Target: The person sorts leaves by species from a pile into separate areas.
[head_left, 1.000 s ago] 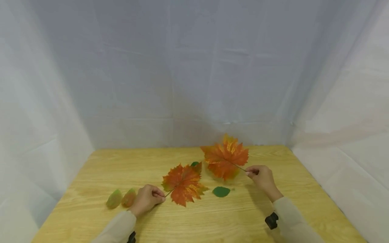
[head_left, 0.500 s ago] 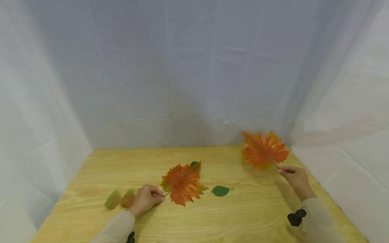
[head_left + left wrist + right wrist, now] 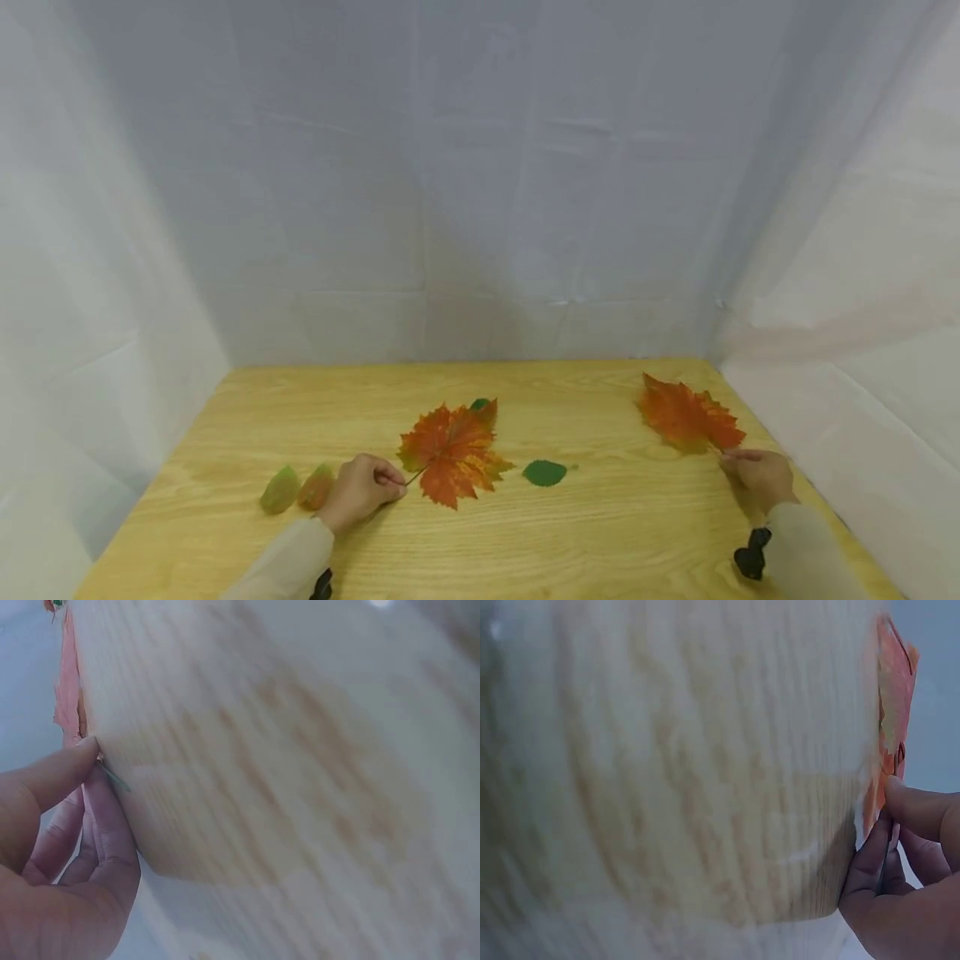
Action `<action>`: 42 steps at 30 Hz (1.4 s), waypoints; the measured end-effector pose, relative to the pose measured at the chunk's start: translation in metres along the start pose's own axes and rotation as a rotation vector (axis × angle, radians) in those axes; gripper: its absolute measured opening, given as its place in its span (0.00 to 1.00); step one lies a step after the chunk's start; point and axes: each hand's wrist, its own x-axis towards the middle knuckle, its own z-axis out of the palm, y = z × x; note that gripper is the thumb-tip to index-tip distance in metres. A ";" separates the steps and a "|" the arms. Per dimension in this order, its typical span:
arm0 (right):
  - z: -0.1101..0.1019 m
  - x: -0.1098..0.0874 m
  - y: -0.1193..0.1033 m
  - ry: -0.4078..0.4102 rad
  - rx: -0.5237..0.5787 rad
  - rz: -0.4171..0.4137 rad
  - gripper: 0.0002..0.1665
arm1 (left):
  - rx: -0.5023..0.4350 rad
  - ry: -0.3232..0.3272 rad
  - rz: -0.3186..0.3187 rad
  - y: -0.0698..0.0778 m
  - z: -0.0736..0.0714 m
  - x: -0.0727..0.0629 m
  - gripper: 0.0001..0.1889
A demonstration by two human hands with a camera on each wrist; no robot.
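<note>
Head view: my yellowish wood-grain table [image 3: 480, 550] runs back to a grey-white sheet [image 3: 480, 183], with pale creased side sheets [image 3: 862, 250] closing in left and right. My left hand [image 3: 362, 492] pinches an orange lobed leaf [image 3: 459, 458] by its stem [image 3: 416, 476] mid-table; my right hand [image 3: 763, 477] pinches a second orange lobed leaf [image 3: 690, 417] near the right edge. A toothed green leaf [image 3: 545, 472] lies between them.

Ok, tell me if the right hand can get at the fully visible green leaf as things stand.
Probably not yet: the right hand holds an orange leaf. Otherwise, nothing seems to lie between it and the green leaf.
</note>
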 end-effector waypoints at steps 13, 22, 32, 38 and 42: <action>0.007 0.006 0.008 0.060 -0.204 -0.094 0.22 | 0.016 -0.001 0.002 0.003 -0.002 -0.001 0.03; 0.003 0.012 0.016 0.023 -0.199 -0.075 0.27 | -0.011 -0.023 -0.023 0.001 -0.003 0.002 0.03; 0.004 0.010 0.011 0.021 -0.139 -0.048 0.26 | -0.089 -0.133 -0.055 0.008 -0.013 0.004 0.04; 0.004 0.010 0.012 0.017 -0.144 -0.047 0.27 | -0.165 -0.188 -0.049 0.006 -0.017 0.003 0.07; 0.003 0.010 0.012 0.006 -0.149 -0.047 0.28 | -0.323 -0.292 -0.105 0.002 -0.022 0.006 0.10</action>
